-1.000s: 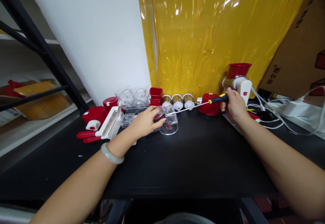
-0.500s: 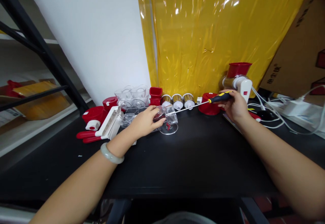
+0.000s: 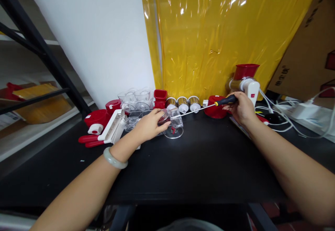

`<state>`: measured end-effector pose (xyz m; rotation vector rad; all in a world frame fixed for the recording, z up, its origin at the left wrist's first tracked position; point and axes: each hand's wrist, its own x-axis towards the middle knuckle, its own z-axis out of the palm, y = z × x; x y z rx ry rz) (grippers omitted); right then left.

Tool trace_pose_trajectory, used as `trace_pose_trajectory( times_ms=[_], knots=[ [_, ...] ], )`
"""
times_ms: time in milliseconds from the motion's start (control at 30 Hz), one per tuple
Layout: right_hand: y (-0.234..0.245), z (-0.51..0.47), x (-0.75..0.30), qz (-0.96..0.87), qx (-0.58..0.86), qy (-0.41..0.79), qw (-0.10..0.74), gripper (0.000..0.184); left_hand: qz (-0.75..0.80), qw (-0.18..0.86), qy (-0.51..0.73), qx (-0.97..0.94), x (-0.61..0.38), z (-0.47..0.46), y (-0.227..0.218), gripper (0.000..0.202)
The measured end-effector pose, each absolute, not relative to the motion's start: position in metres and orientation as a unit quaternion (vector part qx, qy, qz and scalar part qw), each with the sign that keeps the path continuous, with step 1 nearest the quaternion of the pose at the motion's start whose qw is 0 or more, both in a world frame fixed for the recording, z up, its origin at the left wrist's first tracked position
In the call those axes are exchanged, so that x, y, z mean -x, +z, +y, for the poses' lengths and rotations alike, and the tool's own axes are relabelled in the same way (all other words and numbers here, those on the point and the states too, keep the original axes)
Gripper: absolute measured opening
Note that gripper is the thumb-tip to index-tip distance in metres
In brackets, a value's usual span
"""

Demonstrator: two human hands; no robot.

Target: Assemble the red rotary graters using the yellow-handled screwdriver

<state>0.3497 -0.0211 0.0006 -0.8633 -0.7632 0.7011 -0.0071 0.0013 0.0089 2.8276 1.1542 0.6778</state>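
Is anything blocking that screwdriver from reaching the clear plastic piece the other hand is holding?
Nothing visible. The screwdriver in the right hand has its shaft running uncovered to the clear plastic piece in the left hand; the metal drums lie behind it.

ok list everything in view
screwdriver: one, black-yellow, right hand
plastic part: one, clear, left hand
drums: three, silver, back centre
cups: several, clear, back left
tubs: two, red, beside drums
housings: three, red, both sides
handled tool: one, white, left
machine: one, red-white, right
cables: several, white, right
carton: one, brown, right
sheet: one, yellow, behind
rack: one, black, left
table: one, black, below
bangle: one, pale, left wrist
left hand: one, bare, centre
right hand: one, bare, right
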Motion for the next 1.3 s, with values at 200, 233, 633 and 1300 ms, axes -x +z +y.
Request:
trace_pose_trajectory(
  times_ms=[200, 233, 633, 1300],
  knots=[
    [0.007, -0.025, -0.344, -0.34, 0.432, 0.327, 0.768, 0.014, 0.367, 0.004, 0.219, -0.904, 0.007, 0.001, 0.008, 0.033],
    [0.008, -0.025, -0.344, -0.338, 0.436, 0.326, 0.768, 0.014, 0.367, 0.003, 0.22, -0.904, 0.007, 0.002, 0.008, 0.033],
    [0.004, -0.023, -0.347, -0.359, 0.433, 0.31, 0.766, 0.018, 0.367, 0.002, 0.221, -0.904, 0.008, 0.002, 0.007, 0.032],
    [-0.002, -0.021, -0.349, -0.379, 0.437, 0.29, 0.762, 0.029, 0.368, 0.003, 0.221, -0.903, 0.008, 0.002, 0.007, 0.032]
  ],
)
